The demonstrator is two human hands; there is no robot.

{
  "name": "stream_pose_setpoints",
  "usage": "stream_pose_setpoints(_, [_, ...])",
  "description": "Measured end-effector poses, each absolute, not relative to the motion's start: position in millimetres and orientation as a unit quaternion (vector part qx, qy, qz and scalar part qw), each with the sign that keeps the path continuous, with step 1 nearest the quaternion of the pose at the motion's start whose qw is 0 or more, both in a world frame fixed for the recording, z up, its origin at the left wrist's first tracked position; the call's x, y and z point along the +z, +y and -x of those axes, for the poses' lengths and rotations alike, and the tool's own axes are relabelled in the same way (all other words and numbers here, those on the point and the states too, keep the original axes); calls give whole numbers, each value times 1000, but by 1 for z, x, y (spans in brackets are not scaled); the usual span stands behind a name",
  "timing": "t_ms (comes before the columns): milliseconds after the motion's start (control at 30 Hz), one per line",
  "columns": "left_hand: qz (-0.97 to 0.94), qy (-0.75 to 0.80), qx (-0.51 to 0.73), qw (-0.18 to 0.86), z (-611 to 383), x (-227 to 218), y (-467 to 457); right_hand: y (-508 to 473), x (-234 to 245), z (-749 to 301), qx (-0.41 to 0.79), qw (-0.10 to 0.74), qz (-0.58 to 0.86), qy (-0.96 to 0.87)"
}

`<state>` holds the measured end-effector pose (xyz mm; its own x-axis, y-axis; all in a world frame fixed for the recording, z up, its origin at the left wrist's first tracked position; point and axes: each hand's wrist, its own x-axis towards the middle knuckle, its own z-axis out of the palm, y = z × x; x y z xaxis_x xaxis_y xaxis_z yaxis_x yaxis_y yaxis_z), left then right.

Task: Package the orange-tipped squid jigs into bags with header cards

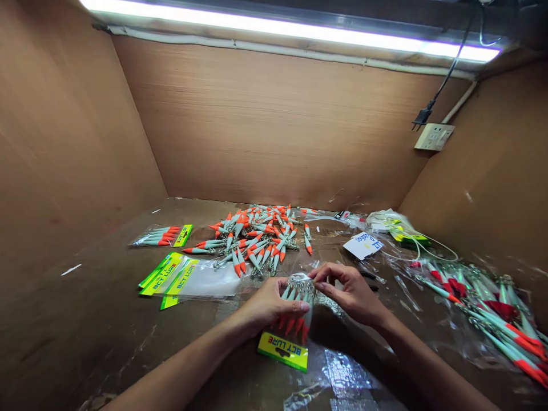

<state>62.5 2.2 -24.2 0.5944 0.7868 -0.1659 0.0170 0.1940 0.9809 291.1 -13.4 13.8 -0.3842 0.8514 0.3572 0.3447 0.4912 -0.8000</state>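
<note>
Fingers (299,307) of left hand (266,301) clamped on the lure packet (282,349), thumb laid across its front; right hand (353,291) has thumb and index together, pinching the packet edge at the hook end. Packet is mid-counter, between both hands: yellow-green BCT LURE card toward the wearer, hooks facing away, orange tips pointing at the card. Black object (369,276) partly hidden behind right hand, can't ID. Loose lure pile (261,240) beyond the hands, pale bodies, orange ends. Left side of counter (107,319): flat carded bags (214,277) overlapping, with a filled packet (160,236) lying behind them. Right side: handwritten white card (363,245), then bagged lures (492,308), some with red parts. Black plug (423,116) dangles by the wall socket (434,137), light tube (299,27) lit overhead.
</note>
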Motion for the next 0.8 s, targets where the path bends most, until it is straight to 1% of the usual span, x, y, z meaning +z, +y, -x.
stream_pose_setpoints(100, [-562, 361, 299, 682, -65, -24, 0, -15, 11, -288, 337, 394, 382, -765])
stream_pose_setpoints(233, [-565, 396, 345, 636, -68, -26, 0, -16, 11, -286, 331, 391, 380, -770])
stream_pose_setpoints(367, [-585, 414, 358, 599, -68, -23, 2, -15, 12, -286, 319, 394, 382, -773])
stream_pose_setpoints(567, [-551, 394, 343, 651, -66, -19, 2, -12, 9, -290, 312, 387, 407, -766])
stream_pose_setpoints(733, [-546, 323, 319, 704, -63, -24, 3, -12, 9, -291, 300, 378, 421, -768])
stream_pose_setpoints(800, [-550, 320, 310, 706, -63, -24, 3, -13, 10, -290, 301, 377, 424, -766])
